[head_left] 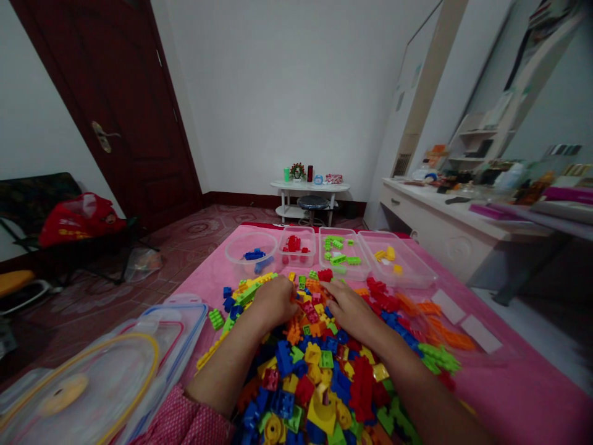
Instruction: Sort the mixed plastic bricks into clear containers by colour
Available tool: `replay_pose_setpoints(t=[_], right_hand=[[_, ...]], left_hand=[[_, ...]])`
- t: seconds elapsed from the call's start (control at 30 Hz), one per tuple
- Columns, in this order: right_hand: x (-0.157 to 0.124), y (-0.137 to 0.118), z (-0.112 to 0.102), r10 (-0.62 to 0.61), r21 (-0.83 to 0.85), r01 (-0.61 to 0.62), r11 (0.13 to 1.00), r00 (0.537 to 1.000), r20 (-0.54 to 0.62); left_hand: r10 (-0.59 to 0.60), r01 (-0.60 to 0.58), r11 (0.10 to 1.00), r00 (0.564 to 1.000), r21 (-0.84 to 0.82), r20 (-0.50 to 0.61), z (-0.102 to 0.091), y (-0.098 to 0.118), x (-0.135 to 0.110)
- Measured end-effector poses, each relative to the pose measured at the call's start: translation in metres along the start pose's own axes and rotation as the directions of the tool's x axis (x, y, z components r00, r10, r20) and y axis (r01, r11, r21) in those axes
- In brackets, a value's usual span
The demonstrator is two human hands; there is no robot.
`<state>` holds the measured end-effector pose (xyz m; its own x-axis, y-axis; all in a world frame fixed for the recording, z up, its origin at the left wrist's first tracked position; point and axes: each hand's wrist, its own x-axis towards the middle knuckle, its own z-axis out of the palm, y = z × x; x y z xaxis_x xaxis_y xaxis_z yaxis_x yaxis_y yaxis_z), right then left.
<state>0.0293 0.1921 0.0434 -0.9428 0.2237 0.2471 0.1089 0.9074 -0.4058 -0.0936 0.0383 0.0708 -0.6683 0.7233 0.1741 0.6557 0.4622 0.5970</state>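
Hands: left hand (273, 301), right hand (349, 309), both on the block pile (319, 371).
Tubs (357, 271): four, at the pink cloth's (509, 395) far edge.
Fingers: buried in blocks; grip can't be told.

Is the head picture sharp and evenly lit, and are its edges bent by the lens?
In the head view, light is soft and even, with no glare on the pile of coloured plastic blocks; the dark red wooden door leans from wide-angle distortion; the cluttered white desk at right is blurred.
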Motion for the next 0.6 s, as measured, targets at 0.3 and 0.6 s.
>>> replay_pose_setpoints(t=[0.3,0.6], right_hand=[[-0.002,-0.001,-0.001,0.09,0.076,-0.088,0.993,0.996,-0.022],[0.001,-0.016,-0.028,0.185,0.372,-0.044,0.927,0.917,-0.354]], left_hand=[[-0.021,-0.053,0.946,0.974,0.319,0.224,-0.011,0.009,-0.002],[0.022,-0.033,0.983,0.998,-0.182,-0.06,-0.015,0.009,0.009]])
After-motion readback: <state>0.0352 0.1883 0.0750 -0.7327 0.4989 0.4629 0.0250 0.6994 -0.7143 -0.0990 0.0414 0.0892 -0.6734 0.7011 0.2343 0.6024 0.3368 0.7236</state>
